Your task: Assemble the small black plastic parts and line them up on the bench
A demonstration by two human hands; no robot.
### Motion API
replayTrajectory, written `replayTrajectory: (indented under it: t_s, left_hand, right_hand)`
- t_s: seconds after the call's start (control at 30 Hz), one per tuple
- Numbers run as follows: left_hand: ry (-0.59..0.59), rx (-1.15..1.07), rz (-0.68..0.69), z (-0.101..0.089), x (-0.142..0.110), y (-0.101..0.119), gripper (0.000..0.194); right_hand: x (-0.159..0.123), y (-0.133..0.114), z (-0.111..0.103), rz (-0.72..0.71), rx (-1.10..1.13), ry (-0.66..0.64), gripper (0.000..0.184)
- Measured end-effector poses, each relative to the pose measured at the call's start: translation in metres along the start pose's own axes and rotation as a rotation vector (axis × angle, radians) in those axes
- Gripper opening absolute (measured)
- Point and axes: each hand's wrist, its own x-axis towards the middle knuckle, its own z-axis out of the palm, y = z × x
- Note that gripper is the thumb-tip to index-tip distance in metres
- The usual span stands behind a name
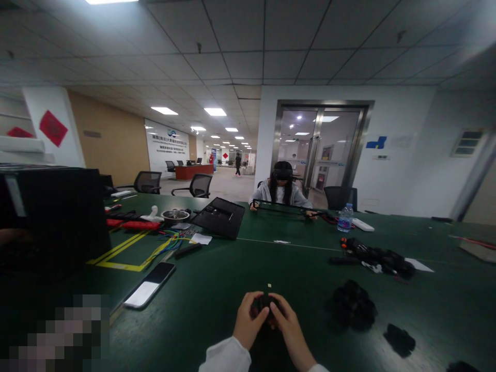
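Just above the green tabletop, my left hand (247, 320) and my right hand (287, 321) close around one small black object (265, 301). Both thumbs press on its near side, while the fingers curl round its flanks. Much of it is covered, so its exact kind cannot be made out. A tiny pale piece (269, 285) lies just beyond my fingertips. To the right sits a heap of black parts (353, 306), dark and hard to tell apart. Nearer me on that side is a flat black piece (400, 340).
A phone (149, 285) lies to the left, near a black box (54, 217) and coloured wires (166, 245). Farther back are a black panel (220, 218), a metal bowl (175, 215) and a water bottle (345, 218). Across the table, a person (282, 191) holds a black frame.
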Motion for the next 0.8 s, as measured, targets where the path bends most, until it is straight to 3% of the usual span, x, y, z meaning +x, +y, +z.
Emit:
replayTrajectory:
  t_s: [0.17,0.4,0.6,0.8]
  left_hand:
    - [-0.044,-0.031,0.018,0.001,-0.001,-0.002,0.044]
    - [0.008,-0.014,-0.081,0.002,0.003,-0.01,0.041]
    - [-0.037,-0.017,-0.139,0.006,0.003,-0.005,0.035]
    - [-0.081,-0.02,-0.071,0.004,-0.001,-0.006,0.037]
  right_hand:
    - [0.003,0.003,-0.002,0.027,0.046,0.057,0.034]
    - [-0.002,0.001,0.002,-0.011,-0.028,0.018,0.035]
    - [-0.002,-0.001,0.001,-0.023,-0.056,-0.039,0.035]
    - [0.003,0.006,0.0,-0.016,0.013,-0.004,0.038]
